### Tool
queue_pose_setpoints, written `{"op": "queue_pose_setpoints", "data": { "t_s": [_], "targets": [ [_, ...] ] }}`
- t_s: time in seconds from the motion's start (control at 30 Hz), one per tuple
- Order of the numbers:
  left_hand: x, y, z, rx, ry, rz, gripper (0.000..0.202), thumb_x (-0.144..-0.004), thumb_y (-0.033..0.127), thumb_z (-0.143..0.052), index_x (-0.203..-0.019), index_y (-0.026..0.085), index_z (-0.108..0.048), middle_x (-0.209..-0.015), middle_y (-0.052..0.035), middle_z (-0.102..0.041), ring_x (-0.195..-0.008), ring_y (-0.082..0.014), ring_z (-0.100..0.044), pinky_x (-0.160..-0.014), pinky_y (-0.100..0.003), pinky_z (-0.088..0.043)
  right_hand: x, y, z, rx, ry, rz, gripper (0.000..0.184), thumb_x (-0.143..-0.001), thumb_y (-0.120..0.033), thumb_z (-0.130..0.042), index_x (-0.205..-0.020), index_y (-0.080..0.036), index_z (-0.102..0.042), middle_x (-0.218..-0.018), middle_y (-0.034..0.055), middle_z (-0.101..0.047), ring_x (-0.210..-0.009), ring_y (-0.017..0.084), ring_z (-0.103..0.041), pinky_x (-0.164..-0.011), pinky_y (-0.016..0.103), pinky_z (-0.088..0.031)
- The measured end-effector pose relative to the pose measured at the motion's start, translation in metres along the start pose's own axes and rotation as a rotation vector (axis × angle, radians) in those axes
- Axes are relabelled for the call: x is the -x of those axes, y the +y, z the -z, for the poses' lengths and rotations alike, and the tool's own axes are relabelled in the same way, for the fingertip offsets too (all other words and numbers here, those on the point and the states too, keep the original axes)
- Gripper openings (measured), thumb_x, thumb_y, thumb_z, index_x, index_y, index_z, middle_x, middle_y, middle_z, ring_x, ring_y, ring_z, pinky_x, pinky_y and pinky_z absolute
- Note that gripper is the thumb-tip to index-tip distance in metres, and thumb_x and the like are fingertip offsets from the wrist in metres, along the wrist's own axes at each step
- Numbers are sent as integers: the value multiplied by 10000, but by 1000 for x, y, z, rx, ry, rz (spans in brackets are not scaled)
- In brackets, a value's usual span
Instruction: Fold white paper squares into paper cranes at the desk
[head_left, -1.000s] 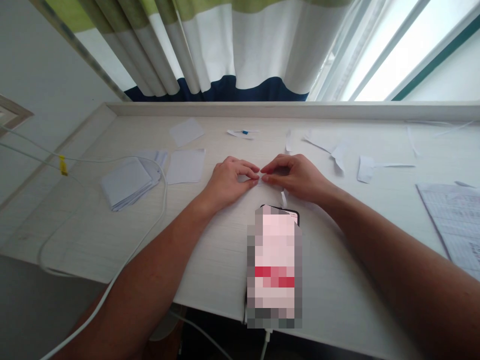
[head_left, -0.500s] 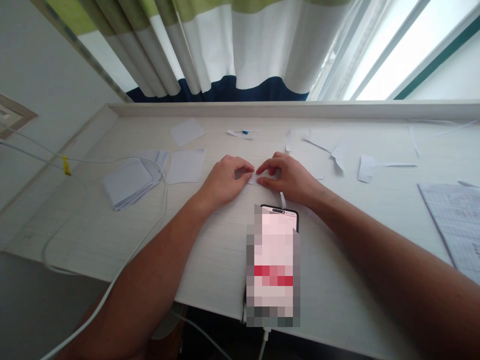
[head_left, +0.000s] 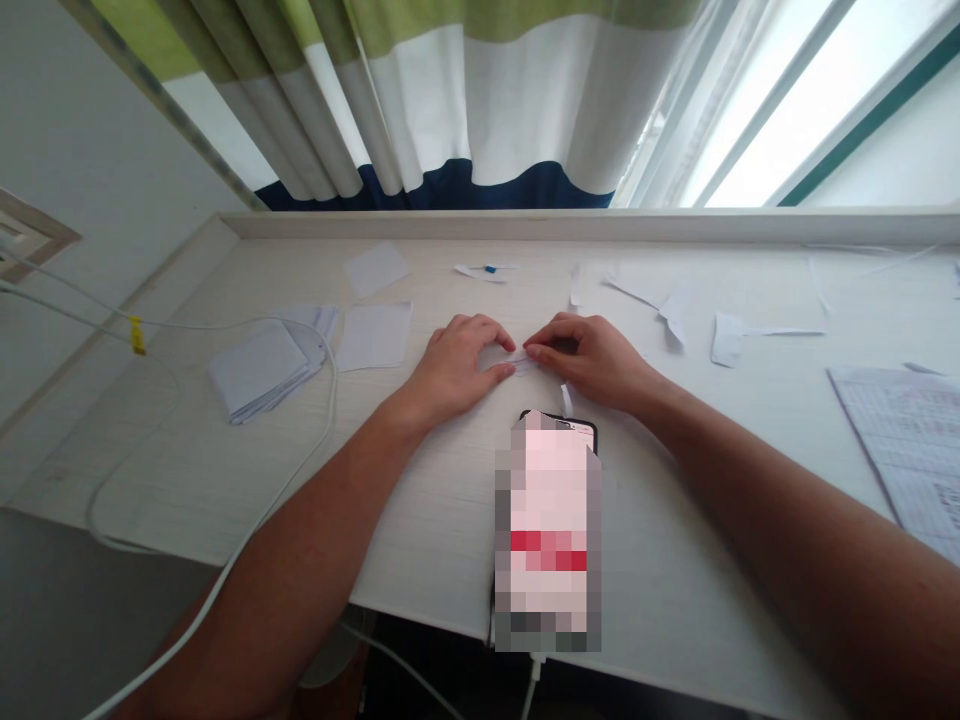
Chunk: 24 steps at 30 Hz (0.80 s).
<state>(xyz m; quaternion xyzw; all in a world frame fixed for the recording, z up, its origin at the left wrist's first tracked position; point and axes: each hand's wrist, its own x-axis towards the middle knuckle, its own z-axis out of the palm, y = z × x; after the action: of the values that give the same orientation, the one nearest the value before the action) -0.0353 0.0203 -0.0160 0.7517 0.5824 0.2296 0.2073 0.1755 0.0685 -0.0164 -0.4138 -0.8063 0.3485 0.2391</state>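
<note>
A small white piece of paper (head_left: 523, 363) lies on the desk between my two hands, partly covered by fingers. My right hand (head_left: 596, 362) has its thumb and forefinger pressed together on this paper's edge. On the other side, my left hand (head_left: 459, 368) curves with thumb and fingers spread apart, its tips beside the paper; whether the thumb touches it I cannot tell. Just below the right hand, a narrow paper strip (head_left: 566, 400) stands at the top of a phone (head_left: 555, 520), whose screen is mostly blurred out.
Folded papers (head_left: 262, 370) and square sheets (head_left: 375, 335) lie at left. Behind the hands are a strip with a small blue item (head_left: 490, 269) and paper scraps (head_left: 675, 310). A printed sheet (head_left: 900, 440) is at right. A white cable (head_left: 300, 470) crosses my left arm.
My right thumb and forefinger, apart before, have come together on the paper. The gap between my left thumb and forefinger has widened. Both hands have shifted slightly right.
</note>
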Motion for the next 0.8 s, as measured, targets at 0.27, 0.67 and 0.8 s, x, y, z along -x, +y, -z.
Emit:
{"op": "queue_pose_setpoints", "data": {
  "t_s": [0.27,0.67,0.8],
  "targets": [
    [1,-1,0,7,-7,-16,79,-904,250,-736,-980,265,-753,-1225,-23,-733,-1214,-274,-592,-1121,-461,-408,0,5,-4,114,-15,48,179,-896,-199,-727,-1030,-210,-846,-921,65,-699,-872,228,-661,-852,373,-503],
    [0,-6,-2,48,9,-122,73,-934,253,-727,-996,250,-766,-1102,-30,-753,-1108,-255,-615,-1049,-433,-459,5,8,-3,73,0,143,148,-909,-196,-696,-985,-203,-823,-1079,105,-739,-1038,282,-679,-979,441,-511],
    [0,-7,-2,78,26,-106,164,-909,260,-748,-1069,227,-755,-1078,-43,-770,-1087,-254,-640,-1007,-421,-488,6,5,-1,-44,-13,81,128,-885,-185,-699,-963,-211,-798,-975,57,-788,-927,244,-703,-905,401,-527]
  ]
}}
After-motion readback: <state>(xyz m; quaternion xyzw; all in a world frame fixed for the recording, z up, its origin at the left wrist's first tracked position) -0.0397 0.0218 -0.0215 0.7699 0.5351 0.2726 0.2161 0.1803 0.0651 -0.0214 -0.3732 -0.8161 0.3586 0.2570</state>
